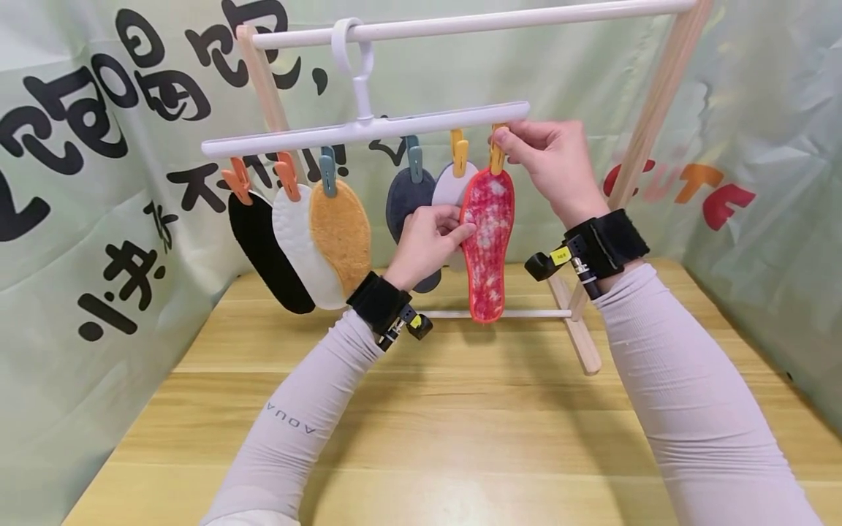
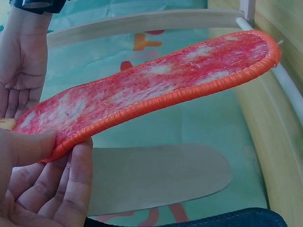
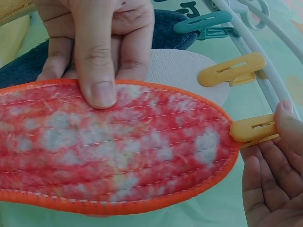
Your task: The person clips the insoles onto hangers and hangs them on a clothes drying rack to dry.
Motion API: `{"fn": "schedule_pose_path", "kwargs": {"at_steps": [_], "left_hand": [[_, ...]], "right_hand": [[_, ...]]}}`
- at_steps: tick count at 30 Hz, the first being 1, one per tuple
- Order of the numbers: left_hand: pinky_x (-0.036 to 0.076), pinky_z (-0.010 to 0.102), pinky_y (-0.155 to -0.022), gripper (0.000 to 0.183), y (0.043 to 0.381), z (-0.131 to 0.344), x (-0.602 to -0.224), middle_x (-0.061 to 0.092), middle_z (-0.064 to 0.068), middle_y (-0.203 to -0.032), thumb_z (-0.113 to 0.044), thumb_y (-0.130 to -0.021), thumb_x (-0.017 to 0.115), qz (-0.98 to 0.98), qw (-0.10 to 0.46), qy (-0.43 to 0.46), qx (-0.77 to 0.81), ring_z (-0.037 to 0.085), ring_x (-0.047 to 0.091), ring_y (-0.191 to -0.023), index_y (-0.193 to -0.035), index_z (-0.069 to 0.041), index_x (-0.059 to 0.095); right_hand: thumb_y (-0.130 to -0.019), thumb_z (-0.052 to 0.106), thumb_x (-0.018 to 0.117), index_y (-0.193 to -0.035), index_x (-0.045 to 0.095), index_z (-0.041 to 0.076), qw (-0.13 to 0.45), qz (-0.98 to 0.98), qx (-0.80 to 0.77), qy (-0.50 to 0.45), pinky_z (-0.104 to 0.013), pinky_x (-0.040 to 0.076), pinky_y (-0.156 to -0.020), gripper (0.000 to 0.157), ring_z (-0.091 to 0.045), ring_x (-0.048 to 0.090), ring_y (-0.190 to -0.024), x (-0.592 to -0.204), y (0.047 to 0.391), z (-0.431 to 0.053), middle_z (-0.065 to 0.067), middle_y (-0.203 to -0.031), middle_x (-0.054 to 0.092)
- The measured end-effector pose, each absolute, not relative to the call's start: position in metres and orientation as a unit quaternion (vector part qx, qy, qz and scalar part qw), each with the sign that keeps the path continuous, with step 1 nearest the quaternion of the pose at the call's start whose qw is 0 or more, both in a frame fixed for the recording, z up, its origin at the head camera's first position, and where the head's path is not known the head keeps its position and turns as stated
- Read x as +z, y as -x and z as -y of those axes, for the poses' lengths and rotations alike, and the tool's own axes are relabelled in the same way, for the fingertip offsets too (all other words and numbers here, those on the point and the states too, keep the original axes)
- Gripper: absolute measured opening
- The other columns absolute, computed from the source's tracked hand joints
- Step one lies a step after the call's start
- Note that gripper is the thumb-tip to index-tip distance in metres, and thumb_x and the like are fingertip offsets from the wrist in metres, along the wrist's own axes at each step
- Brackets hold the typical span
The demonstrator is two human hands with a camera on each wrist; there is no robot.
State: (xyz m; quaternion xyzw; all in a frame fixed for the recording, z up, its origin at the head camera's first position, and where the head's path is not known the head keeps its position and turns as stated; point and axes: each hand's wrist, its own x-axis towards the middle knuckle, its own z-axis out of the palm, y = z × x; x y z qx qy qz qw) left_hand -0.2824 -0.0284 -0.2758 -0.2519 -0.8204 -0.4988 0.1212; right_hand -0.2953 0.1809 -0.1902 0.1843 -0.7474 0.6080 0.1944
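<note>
A red and white fuzzy insole (image 1: 488, 241) with an orange stitched edge hangs at the right end of a white hanger (image 1: 395, 126). My left hand (image 1: 426, 241) pinches its left edge, thumb on the fuzzy face and fingers behind. In the right wrist view, a yellow clip (image 3: 255, 128) meets the insole's rounded top end. My right hand (image 1: 552, 164) pinches that clip's outer end between thumb and fingers. Just left hangs a pale insole (image 1: 454, 186) from another yellow clip (image 1: 459, 152), partly hidden by my left hand. Beside it, a dark grey insole (image 1: 408, 201) hangs from a blue-grey clip (image 1: 414, 159).
Farther left hang a tan insole (image 1: 342, 226), a white insole (image 1: 296, 241) and a black insole (image 1: 266, 248), each clipped. The hanger hooks over the white top bar (image 1: 460, 25) of a wooden-legged rack. The rack stands on a wooden table (image 1: 460, 424) before a printed cloth (image 1: 66, 292).
</note>
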Motion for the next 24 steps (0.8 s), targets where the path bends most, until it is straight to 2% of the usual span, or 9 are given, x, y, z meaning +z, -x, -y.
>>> {"fn": "schedule_pose_path", "kwargs": {"at_steps": [8,20,24], "left_hand": [[0.057,0.023,-0.067,0.013,0.2830,0.0264,-0.2712,0.078,0.009,-0.092,-0.017,-0.103,0.074,0.823,0.121,0.250,-0.496,0.034,0.077,-0.087,-0.104,-0.004,0.076],[0.059,0.023,-0.069,0.013,0.2849,0.0249,-0.2666,0.078,0.009,-0.094,-0.017,-0.103,0.075,0.826,0.128,0.246,-0.491,0.021,0.076,-0.082,-0.106,-0.004,0.077],[0.058,0.023,-0.070,0.015,0.2850,0.0236,-0.2665,0.079,0.008,-0.094,-0.019,-0.104,0.074,0.829,0.129,0.247,-0.486,0.021,0.076,-0.084,-0.107,-0.004,0.076]], "right_hand": [[-0.097,0.029,0.082,-0.128,0.079,0.007,0.195,0.750,0.605,-0.183,-0.023,0.053,-0.090,0.038,-0.009,0.071,-0.105,-0.1915,0.2946,-0.1803,0.015,-0.092,0.081],[-0.098,0.031,0.082,-0.127,0.080,0.010,0.187,0.760,0.596,-0.179,-0.024,0.055,-0.095,0.036,-0.009,0.072,-0.111,-0.1923,0.2979,-0.1813,0.014,-0.095,0.082],[-0.097,0.032,0.082,-0.129,0.079,0.010,0.185,0.759,0.600,-0.176,-0.027,0.056,-0.100,0.039,-0.009,0.072,-0.112,-0.1934,0.2977,-0.1821,0.013,-0.098,0.082]]}}
